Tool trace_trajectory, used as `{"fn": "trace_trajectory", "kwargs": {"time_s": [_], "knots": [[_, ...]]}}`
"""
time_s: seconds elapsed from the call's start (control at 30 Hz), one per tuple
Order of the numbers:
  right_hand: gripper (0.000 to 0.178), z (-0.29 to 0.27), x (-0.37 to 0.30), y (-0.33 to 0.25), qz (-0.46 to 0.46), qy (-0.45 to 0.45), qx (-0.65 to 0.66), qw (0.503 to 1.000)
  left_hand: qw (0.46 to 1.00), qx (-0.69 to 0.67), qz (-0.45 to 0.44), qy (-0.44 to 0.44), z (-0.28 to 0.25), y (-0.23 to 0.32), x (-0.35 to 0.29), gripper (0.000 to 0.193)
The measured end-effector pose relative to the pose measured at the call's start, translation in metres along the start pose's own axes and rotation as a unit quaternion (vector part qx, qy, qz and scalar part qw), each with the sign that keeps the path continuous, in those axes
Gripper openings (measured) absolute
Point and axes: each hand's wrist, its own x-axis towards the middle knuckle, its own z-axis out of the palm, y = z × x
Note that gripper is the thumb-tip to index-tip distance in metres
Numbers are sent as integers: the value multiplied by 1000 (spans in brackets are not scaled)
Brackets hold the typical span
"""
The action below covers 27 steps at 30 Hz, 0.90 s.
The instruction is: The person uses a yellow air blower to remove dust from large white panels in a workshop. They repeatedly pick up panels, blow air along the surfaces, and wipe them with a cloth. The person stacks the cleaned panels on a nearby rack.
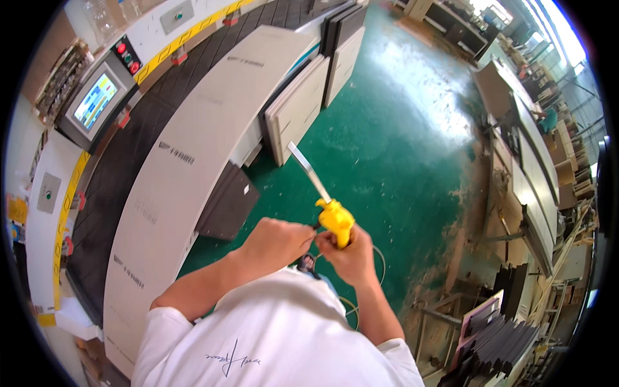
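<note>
My right hand is closed around the lower part of a yellow tool, held out in front of my white shirt. From the tool's top a long, flat silver bar points up and to the left. Close beside the tool's left side is my left hand, its fingers curled shut. A small dark piece shows at its fingertips, but I cannot make out what it is. A thin pale hose or cable loops below the right hand; where it joins is hidden.
Long pale panels lie to my left along a dark conveyor. Behind it stands a control screen with red and green buttons. More boards lean upright ahead. Stacked panels and dark strips are on the right.
</note>
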Motion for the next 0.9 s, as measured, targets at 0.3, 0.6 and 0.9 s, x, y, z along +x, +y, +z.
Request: {"fn": "trace_trajectory", "kwargs": {"time_s": [0.3, 0.6, 0.9], "knots": [[21, -4, 5, 13, 34, -69, -13, 997, 999, 10, -41, 11, 27, -10, -8, 13], [22, -16, -10, 27, 84, -69, 120, 987, 994, -52, -67, 70, 51, -6, -7, 3], [21, -17, -17, 52, 107, -46, 240, 964, 985, -122, -87, 83, 65, -8, -2, 3]]}}
